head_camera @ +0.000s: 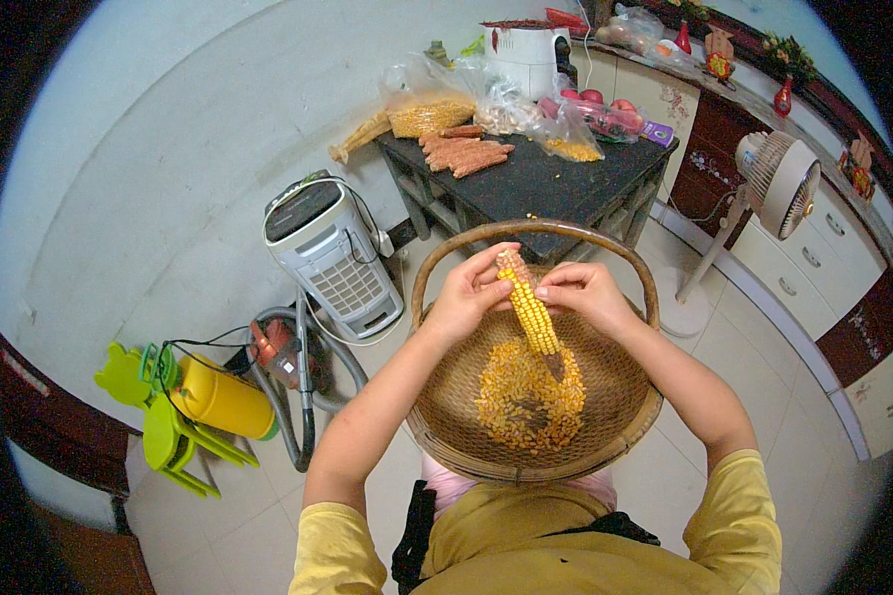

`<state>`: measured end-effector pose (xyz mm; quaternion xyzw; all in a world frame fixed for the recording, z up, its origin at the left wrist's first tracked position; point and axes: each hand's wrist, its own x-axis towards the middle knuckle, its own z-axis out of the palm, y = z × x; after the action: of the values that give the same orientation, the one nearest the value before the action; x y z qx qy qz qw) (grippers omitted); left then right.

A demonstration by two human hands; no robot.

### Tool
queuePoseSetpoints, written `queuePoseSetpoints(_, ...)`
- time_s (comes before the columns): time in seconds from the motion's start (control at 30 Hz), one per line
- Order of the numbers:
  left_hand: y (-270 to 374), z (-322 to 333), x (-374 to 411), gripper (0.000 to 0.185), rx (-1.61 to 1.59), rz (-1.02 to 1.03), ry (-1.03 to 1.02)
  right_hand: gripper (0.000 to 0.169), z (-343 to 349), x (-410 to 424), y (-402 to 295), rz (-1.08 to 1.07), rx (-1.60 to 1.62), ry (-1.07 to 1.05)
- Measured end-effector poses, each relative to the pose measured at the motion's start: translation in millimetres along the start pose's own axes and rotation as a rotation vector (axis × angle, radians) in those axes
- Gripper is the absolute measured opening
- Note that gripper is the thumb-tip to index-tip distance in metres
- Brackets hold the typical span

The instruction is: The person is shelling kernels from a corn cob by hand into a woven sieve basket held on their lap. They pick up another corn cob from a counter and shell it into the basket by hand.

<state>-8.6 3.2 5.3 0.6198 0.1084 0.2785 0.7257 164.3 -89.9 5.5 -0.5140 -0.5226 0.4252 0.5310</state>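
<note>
A partly shelled corn cob (pixel 530 309) is tilted above a woven basket (pixel 446 387) on my lap. Its upper end is bare of kernels, while yellow kernels cover the rest. My left hand (pixel 472 290) holds the cob near that upper end, thumb across its front. Against the cob's right side, my right hand (pixel 584 290) pinches at the kernels with thumb and fingertips. Loose corn kernels (pixel 517 405) lie in the basket bottom below. The basket's curved handle (pixel 532 225) arches beyond both hands.
Beyond the basket, a black table (pixel 551 182) carries bare cobs (pixel 465 152), a bag of kernels (pixel 431 115) and a white appliance (pixel 525 59). An air cooler (pixel 335 256), vacuum cleaner (pixel 286 357) and green chair (pixel 167 439) stand left. At right is a pedestal fan (pixel 778 186).
</note>
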Motion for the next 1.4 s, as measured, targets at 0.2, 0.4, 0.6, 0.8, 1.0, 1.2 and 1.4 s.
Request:
queuePoseSetpoints(0.2,-6,-3,2,0.047,0.068,0.005,0.056,0.015,4,3,6,-0.118,-0.010,0.048)
queuePoseSetpoints(0.4,-4,0,2,0.045,0.061,0.004,0.094,0.016,9,1,1,-0.126,0.012,0.096)
queuePoseSetpoints(0.6,-6,1,2,0.045,0.051,-0.007,0.132,0.017,9,5,10,-0.164,-0.064,0.141)
queuePoseSetpoints(0.8,-3,5,2,0.045,0.056,0.007,0.101,0.017,9,2,3,-0.057,-0.062,0.139)
queuePoseSetpoints(1.0,-1,4,0,0.045,0.094,0.007,0.125,0.016,9,2,9,-0.180,-0.096,0.137)
queuePoseSetpoints(1.2,-5,-5,-1,0.046,0.097,0.057,0.107,0.013,6,-1,5,-0.469,-0.368,0.100)
queuePoseSetpoints(1.4,0,-5,-1,0.048,0.011,0.073,0.079,0.015,5,1,9,-0.163,0.237,0.059)
